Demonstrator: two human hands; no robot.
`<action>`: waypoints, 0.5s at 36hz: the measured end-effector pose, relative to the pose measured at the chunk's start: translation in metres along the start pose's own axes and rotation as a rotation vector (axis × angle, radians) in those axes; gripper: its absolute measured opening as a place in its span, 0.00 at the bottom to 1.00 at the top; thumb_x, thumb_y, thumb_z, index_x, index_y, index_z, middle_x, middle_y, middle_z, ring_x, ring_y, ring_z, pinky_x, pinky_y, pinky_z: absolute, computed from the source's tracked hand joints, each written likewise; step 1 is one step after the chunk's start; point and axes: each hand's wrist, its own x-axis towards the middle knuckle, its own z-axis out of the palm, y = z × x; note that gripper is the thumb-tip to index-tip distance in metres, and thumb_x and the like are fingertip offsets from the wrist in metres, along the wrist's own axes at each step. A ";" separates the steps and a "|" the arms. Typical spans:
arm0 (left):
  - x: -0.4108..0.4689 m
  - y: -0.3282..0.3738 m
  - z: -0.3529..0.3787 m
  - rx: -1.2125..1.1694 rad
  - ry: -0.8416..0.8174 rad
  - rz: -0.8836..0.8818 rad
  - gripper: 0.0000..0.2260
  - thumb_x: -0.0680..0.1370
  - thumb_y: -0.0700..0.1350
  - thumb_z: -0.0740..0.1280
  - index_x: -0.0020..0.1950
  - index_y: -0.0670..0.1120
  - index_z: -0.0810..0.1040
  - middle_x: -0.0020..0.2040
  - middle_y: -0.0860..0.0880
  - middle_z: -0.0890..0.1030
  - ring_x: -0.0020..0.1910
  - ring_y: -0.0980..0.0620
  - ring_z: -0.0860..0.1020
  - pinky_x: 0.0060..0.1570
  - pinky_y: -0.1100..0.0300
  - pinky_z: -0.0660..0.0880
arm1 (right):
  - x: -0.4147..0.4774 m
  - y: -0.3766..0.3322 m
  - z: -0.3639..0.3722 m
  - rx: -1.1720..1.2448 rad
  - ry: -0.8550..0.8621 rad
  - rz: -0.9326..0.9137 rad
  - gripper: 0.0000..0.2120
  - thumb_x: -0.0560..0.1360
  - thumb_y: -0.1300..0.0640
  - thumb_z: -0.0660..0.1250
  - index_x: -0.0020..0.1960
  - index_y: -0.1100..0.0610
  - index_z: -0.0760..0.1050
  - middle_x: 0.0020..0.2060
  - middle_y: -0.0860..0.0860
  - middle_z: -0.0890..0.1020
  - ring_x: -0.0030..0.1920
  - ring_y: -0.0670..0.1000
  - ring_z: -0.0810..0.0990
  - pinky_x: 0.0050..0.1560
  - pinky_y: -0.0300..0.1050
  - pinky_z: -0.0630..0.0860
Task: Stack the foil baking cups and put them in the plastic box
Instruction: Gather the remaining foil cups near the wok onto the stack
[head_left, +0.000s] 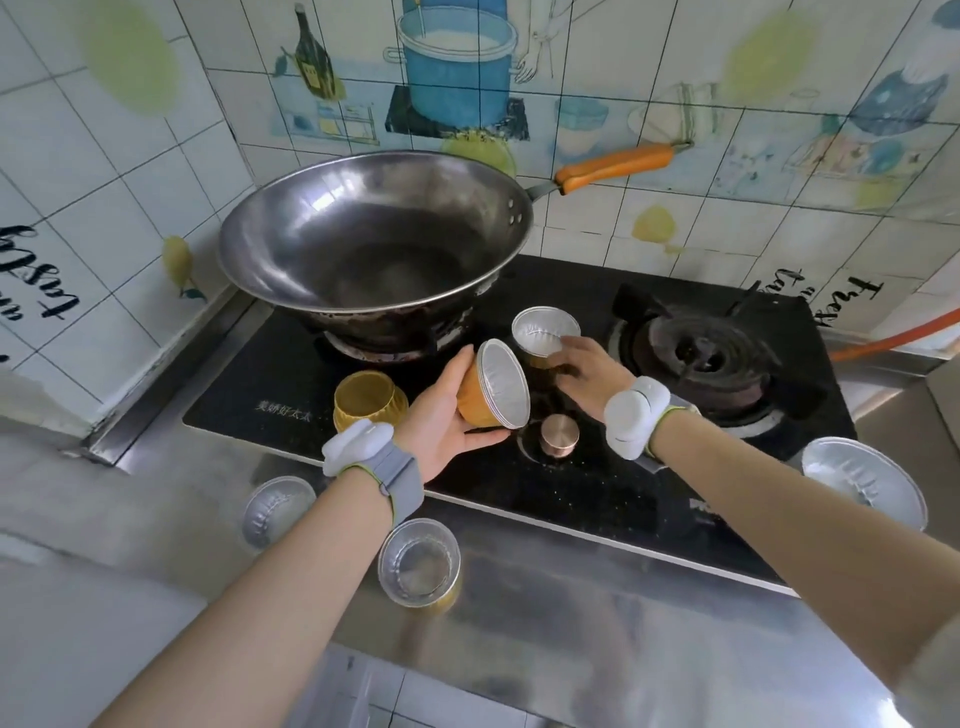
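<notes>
My left hand (441, 415) holds a small stack of gold foil cups (493, 387) tilted on its side, silver insides facing right. Over the middle of the stove, my right hand (587, 371) grips the rim of another foil cup (543, 330). A gold cup (366, 400) lies beside my left wrist on the black glass. Two more cups (278, 509) (420, 561) stand on the steel counter in front. One cup (865, 480) sits at the stove's right corner. No plastic box is in view.
A large steel wok (374, 234) with an orange handle (615, 166) sits on the left burner. The right burner (698, 358) is bare. A copper knob (558, 434) rises from the stove front. An orange hose (893, 335) runs at the right. Tiled walls close the back and left.
</notes>
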 end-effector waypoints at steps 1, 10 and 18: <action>0.001 0.001 0.001 -0.008 0.016 0.000 0.21 0.78 0.58 0.60 0.68 0.50 0.67 0.65 0.43 0.73 0.60 0.42 0.76 0.50 0.47 0.78 | 0.004 0.001 0.000 -0.017 -0.012 -0.014 0.17 0.77 0.61 0.58 0.65 0.56 0.72 0.74 0.49 0.60 0.68 0.53 0.70 0.64 0.41 0.64; 0.000 0.003 0.004 0.000 0.071 -0.011 0.24 0.77 0.59 0.59 0.71 0.51 0.65 0.67 0.43 0.73 0.61 0.42 0.76 0.50 0.47 0.78 | 0.017 0.003 0.000 -0.092 -0.079 -0.070 0.18 0.76 0.64 0.59 0.64 0.59 0.73 0.70 0.54 0.67 0.64 0.58 0.73 0.65 0.46 0.68; -0.003 0.002 0.008 0.002 0.116 0.005 0.23 0.77 0.58 0.60 0.70 0.51 0.66 0.66 0.44 0.73 0.61 0.43 0.76 0.48 0.49 0.79 | 0.007 0.002 -0.006 0.092 0.063 -0.111 0.17 0.73 0.68 0.59 0.58 0.58 0.77 0.62 0.55 0.72 0.57 0.57 0.77 0.54 0.38 0.69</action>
